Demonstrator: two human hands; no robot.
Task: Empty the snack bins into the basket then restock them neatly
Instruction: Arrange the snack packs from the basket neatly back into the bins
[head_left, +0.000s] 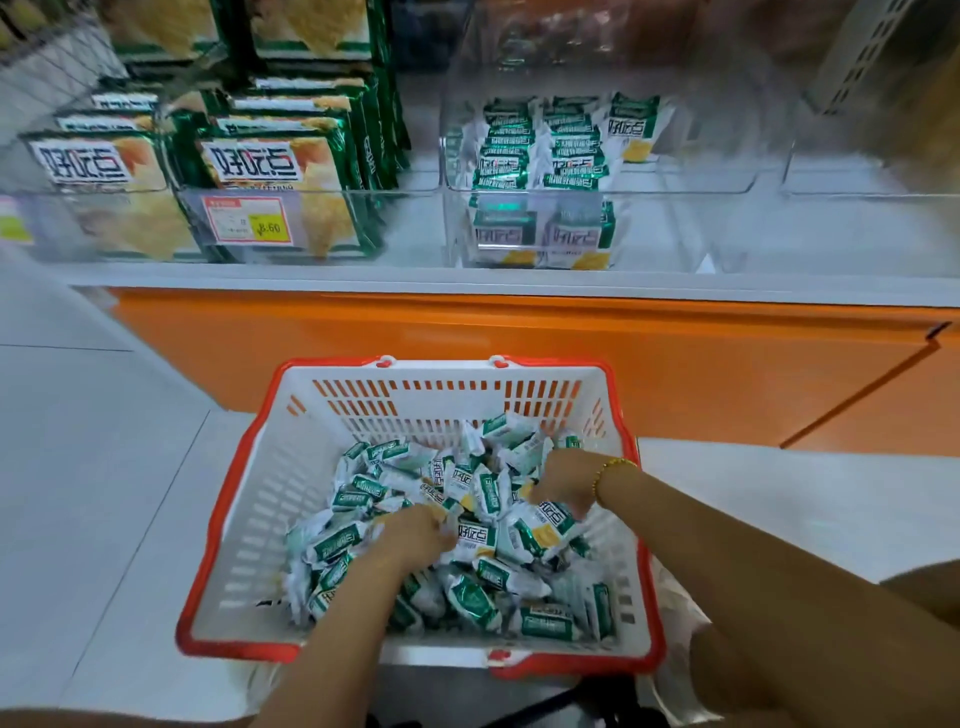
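Saw fingers of left hand (415, 535) and right hand (563, 483) buried in small white-and-green wrapped snack packets (483, 577); could not tell whether pinching or spread. Found that heap inside white slotted plastic basket with red rim (270, 483). Logged more packets rowed in clear plastic bin (597, 191) on shelf above.

You're facing shop shelving with a big orange base panel (571, 358). A white shelf ledge (363, 278) runs right above it, and pale glossy floor tiles (104, 467) spread out to its left and right. High above its right end there's a white perforated upright (872, 47). The lighting's pretty even.
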